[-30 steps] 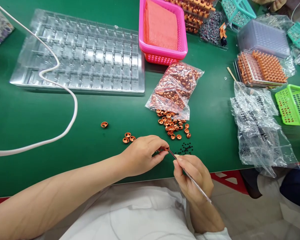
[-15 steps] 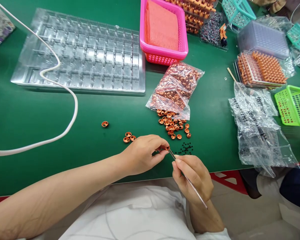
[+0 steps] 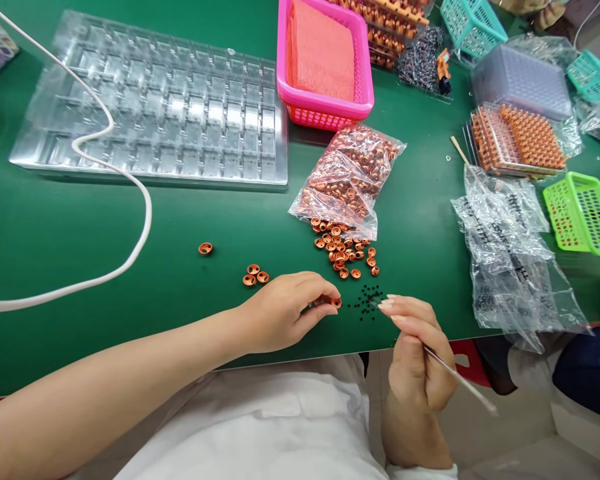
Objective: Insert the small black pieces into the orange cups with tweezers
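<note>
A small copper-coloured, cup-shaped piece [image 3: 336, 303] is pinched between the thumb and forefinger of my left hand [image 3: 287, 310], close to the table. My right hand [image 3: 423, 353] grips a thin metal rod-like tool [image 3: 463, 381]; its front end is mostly hidden behind the fingers. Those fingertips are at the right edge of a scatter of tiny black pieces [image 3: 367, 298]. Beyond them lies a loose heap of copper cups [image 3: 341, 247], at the mouth of a clear bag of copper cups [image 3: 353, 177]. Left of my left hand sit three copper cups [image 3: 251, 279] and a single cup [image 3: 205, 249].
A clear plastic tray [image 3: 170, 107] with a white cable [image 3: 145, 220] across it takes up the back left. Further right are a pink basket [image 3: 325, 110] with a folded cloth, plastic bags [image 3: 510, 253], a green basket [image 3: 580, 213] and stacked orange parts [image 3: 537, 140].
My right hand has moved right with the tool, off the copper cup and over to the tiny black pieces. My left hand stays nearly in place, still pinching the cup.
</note>
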### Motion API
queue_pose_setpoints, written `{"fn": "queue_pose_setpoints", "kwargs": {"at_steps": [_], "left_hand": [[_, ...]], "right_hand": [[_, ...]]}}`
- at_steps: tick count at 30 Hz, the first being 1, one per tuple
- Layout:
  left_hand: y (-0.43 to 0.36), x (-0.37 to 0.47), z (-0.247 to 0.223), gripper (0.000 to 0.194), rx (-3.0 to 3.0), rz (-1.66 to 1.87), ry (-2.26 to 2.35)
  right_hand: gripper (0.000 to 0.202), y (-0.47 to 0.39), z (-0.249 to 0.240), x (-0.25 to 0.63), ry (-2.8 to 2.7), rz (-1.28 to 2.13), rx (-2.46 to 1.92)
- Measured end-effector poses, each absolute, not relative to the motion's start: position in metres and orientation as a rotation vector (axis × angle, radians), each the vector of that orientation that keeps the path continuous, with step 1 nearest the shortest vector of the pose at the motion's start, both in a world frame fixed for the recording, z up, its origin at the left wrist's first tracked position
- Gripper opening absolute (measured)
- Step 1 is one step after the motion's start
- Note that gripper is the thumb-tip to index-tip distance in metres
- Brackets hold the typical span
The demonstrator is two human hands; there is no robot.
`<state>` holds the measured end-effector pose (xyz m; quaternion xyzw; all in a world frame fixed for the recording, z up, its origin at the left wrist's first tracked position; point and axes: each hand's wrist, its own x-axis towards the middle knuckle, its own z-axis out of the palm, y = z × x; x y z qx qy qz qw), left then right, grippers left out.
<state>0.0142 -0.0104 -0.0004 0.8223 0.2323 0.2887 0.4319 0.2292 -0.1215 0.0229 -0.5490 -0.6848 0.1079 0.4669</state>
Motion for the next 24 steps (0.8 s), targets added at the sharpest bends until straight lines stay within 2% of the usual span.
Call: {"fn": "queue_pose_setpoints", "kwargs": {"at_steps": [3,7,13,19,24], "left_hand": [[-0.011,0.013,0.000,0.006,2.042,0.677,0.527],[-0.013,0.013,0.000,0.008,2.023,0.662,0.458],[-0.015,0.015,0.003,0.013,2.075,0.650,0.399],[-0.020,0.014,0.003,0.017,2.148,0.671,0.373],[-0.024,0.014,0.001,0.017,2.171,0.675,0.378]], "right_hand": [[0.036,-0.122,0.024,0.233,-1.687,0.317,-1.381],[0.039,-0.117,0.019,0.235,-1.985,0.349,-1.295],[0.030,-0.112,0.009,0.240,-2.305,0.198,-1.134],[0.026,-0.111,0.012,0.243,-2.407,0.075,-1.012],[0.025,-0.107,0.017,0.240,-2.420,0.099,-0.971]]}}
